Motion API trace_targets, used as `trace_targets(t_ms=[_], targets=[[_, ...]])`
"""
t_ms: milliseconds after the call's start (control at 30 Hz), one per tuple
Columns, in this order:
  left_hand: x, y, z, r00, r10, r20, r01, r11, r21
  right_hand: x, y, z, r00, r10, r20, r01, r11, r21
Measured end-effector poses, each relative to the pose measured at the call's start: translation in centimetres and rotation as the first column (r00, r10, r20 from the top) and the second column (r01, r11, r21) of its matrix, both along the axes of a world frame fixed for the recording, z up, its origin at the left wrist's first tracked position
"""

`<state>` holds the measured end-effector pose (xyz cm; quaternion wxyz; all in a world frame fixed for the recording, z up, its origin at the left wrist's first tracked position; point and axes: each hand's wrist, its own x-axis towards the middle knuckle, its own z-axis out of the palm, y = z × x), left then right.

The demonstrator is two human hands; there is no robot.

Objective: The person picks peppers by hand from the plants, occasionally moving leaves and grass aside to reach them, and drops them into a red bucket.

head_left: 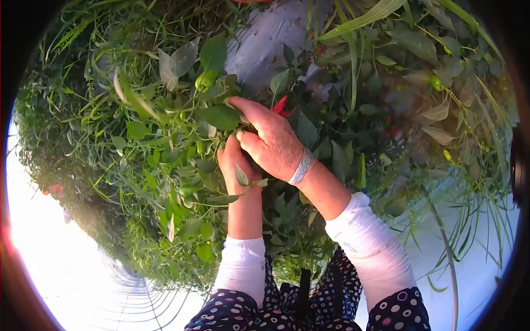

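Observation:
My left hand (pixel 237 163) reaches up among the leaves of a pepper plant (pixel 190 165), its fingers curled and partly covered by foliage. What it grips is hidden. Against it, from the right, comes my right hand (pixel 273 138), with a silver bracelet (pixel 301 166) on the wrist. Its thumb and index finger bend around leafy stems beside a broad green leaf (pixel 220 117); anything inside them cannot be made out. A red pepper (pixel 280 105) shows just behind the right hand's knuckles. A light green pepper (pixel 206 81) hangs above the hands, and another green pepper (pixel 187 190) sits lower left.
Dense grass and weeds (pixel 83 127) surround the plants. Grey plastic sheeting (pixel 270 41) covers ground at the top. More green peppers (pixel 435 83) hang at right, near a thin hose (pixel 444 243). A wire-ribbed round frame (pixel 130 300) stands at lower left.

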<state>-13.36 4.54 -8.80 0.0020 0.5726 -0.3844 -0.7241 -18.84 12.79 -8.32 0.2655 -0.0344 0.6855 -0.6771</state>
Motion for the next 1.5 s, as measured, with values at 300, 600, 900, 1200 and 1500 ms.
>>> trace_targets(t_ms=[300,600,900,1200,1500], targets=[[0.1,-1.4,1.0,0.998,0.003,-0.066,0.006,0.99,0.14,4.7,0.9,1.9,0.984,0.024,-0.176,-0.018,0.999,0.036],[0.7,-0.5,-0.1,0.949,0.172,-0.265,-0.078,0.94,0.332,-0.8,9.1,-1.3,0.804,-0.468,0.365,0.476,0.876,0.076],[-0.2,0.6,0.9,0.947,0.083,-0.309,0.0,0.966,0.26,-4.4,6.4,-6.3,0.785,0.454,0.422,-0.57,0.795,0.207],[0.0,0.7,0.8,0.926,-0.081,-0.368,0.189,0.945,0.268,-7.0,7.6,-3.7,0.592,0.704,0.392,-0.799,0.577,0.171],[-0.5,0.8,0.9,0.901,-0.162,-0.403,0.266,0.939,0.217,-5.4,8.6,-2.7,0.719,0.629,0.296,-0.694,0.673,0.254]])
